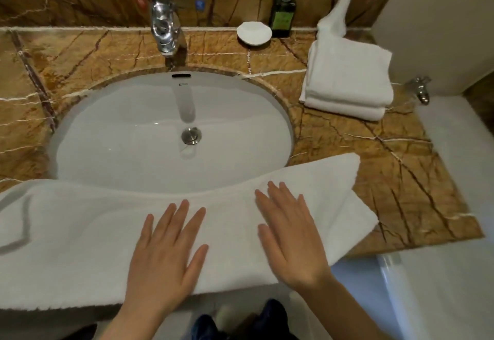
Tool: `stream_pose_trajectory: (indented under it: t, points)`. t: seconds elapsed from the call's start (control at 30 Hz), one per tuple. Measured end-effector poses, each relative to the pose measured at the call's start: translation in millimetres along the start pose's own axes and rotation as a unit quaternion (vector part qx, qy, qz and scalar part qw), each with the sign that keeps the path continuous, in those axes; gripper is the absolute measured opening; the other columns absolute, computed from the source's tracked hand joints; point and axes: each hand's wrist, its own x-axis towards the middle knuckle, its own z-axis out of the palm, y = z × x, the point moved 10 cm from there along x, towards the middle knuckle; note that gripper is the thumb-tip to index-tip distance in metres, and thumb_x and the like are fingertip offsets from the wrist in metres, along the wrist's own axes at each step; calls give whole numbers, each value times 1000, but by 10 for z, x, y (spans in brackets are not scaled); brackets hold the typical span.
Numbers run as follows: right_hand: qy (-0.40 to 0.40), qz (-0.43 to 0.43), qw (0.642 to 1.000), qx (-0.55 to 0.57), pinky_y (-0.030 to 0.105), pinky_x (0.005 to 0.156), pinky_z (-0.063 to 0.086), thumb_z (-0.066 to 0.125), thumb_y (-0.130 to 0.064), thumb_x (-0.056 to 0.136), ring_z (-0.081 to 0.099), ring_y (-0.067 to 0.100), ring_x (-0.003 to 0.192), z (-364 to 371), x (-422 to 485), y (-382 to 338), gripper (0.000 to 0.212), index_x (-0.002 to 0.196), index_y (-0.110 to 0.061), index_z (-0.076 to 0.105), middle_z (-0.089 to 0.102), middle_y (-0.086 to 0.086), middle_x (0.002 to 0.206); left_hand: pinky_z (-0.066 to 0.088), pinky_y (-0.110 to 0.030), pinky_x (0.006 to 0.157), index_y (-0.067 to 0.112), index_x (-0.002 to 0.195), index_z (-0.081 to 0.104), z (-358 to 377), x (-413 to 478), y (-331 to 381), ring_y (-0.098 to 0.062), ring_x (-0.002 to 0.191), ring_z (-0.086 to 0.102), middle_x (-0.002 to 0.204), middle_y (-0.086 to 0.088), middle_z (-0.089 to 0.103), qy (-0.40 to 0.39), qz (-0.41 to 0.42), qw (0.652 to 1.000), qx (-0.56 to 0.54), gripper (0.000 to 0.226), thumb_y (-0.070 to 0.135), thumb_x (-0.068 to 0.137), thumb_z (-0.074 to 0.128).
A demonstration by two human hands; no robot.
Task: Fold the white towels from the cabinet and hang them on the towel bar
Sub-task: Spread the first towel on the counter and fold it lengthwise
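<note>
A long white towel [80, 235] lies spread along the front edge of the marble counter [401, 179], covering the near rim of the sink [133, 131]. My left hand [165, 254] lies flat on the towel near its middle, fingers straight and spread. My right hand [291, 235] presses flat on the towel just to the right, fingers straight. The towel's right end reaches onto the counter at an angle. A stack of folded white towels [347, 77] sits on the counter at the back right. No towel bar is in view.
A chrome faucet [164, 25] stands behind the sink. A white soap dish [254, 33] and a dark pump bottle [283, 14] sit at the back, with a white vase [339, 13] beside them. A white toilet tank [441, 32] stands at the right.
</note>
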Motion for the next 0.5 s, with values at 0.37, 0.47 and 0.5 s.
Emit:
stream_pose_trajectory:
  t: [0.37,0.47,0.5]
  points:
    - [183,173,967,-46,40,105,39,51,3,91,48,25,130,-545,-463,1208,52,141,-5,41,48,13,142,29,-51,112,25,144,39,-6,623,1735,-24,140,33,152,-4,35,35,186,981,34,54,42,94,29]
    - [148,139,968,-145,41,103,46,55,-1,89,45,22,132,-566,-553,1240,58,144,-3,37,44,12,145,20,-48,112,26,146,34,38,639,1779,-24,142,28,154,-3,30,31,178,983,39,54,42,95,29]
    - [142,136,965,-173,39,100,49,57,-3,90,45,20,132,-575,-599,1249,58,144,-3,37,44,11,146,19,-47,111,26,147,33,42,635,1788,-24,142,27,154,-3,29,32,178,983,41,54,42,95,29]
